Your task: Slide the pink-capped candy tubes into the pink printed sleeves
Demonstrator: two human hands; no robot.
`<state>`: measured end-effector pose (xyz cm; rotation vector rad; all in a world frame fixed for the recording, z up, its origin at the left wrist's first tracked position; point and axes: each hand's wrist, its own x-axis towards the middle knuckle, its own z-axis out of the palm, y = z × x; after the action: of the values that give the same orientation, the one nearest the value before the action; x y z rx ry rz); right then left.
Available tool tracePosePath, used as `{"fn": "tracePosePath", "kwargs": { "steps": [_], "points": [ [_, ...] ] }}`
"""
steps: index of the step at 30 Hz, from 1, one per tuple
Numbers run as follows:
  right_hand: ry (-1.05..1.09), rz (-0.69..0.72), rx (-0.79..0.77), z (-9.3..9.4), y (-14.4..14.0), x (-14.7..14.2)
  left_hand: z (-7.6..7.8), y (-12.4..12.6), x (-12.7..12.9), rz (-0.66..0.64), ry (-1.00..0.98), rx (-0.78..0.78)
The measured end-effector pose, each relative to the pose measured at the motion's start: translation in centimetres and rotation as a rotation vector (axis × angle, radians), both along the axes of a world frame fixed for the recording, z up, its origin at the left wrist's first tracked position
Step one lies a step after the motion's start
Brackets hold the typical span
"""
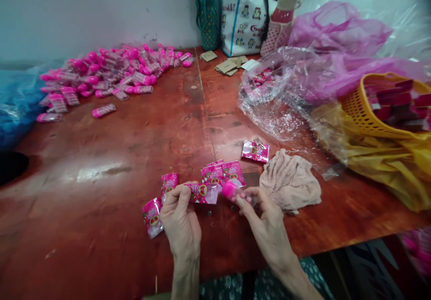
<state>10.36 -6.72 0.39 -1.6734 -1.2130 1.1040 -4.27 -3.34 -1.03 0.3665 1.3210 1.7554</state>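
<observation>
While the left hand (181, 221) pinches a small pink sachet (201, 193) between thumb and fingertips, the right hand (266, 221) closes its fingers round a pink-capped clear capsule (233, 191), the two items meeting just above the near edge of the red-brown table (128, 156). More sachets (222, 172) lie flat right behind them, a beige cloth (290, 181) lies just to the right, and a heap of filled capsules (111, 73) sits far off at the back left.

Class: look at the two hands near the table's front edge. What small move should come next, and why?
Probably bring the hands together: the left hand pinches a pink sachet and the right hand holds a pink-capped capsule, its cap towards the sachet and almost touching it. Whether the capsule is open cannot be told.
</observation>
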Motion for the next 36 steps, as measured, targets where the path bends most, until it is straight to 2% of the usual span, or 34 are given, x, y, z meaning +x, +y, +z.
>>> {"fn": "tracePosePath", "kwargs": {
  "steps": [4, 8, 12, 20, 27, 30, 36],
  "points": [
    [0.435, 0.021, -0.089, 1.0, -0.2, 0.0, 0.2, -0.3, 0.6, -0.022, 0.106, 0.056],
    [0.607, 0.033, -0.133, 0.8, -0.1, -0.2, 0.6, -0.5, 1.2, -0.049, 0.203, 0.063],
    [0.584, 0.094, -0.169, 0.5, 0.1, 0.3, 0.7, -0.4, 1.3, -0.098, 0.236, 0.057],
    [0.428, 0.084, -0.135, 0.5, 0.3, 0.4, 0.8, 0.0, 2.4, -0.134, -0.047, -0.01],
    [0.346, 0.024, -0.093, 0.5, 0.5, -0.3, 1.6, 0.0, 4.5, -0.336, -0.192, -0.119],
    [0.343, 0.026, -0.084, 0.5, 0.5, -0.4, 1.9, 0.0, 4.9, -0.346, -0.247, -0.156],
    [0.404, 0.116, -0.061, 0.3, 0.5, -0.5, 2.6, 0.4, 5.4, -0.305, -0.319, -0.187]
  ]
}}
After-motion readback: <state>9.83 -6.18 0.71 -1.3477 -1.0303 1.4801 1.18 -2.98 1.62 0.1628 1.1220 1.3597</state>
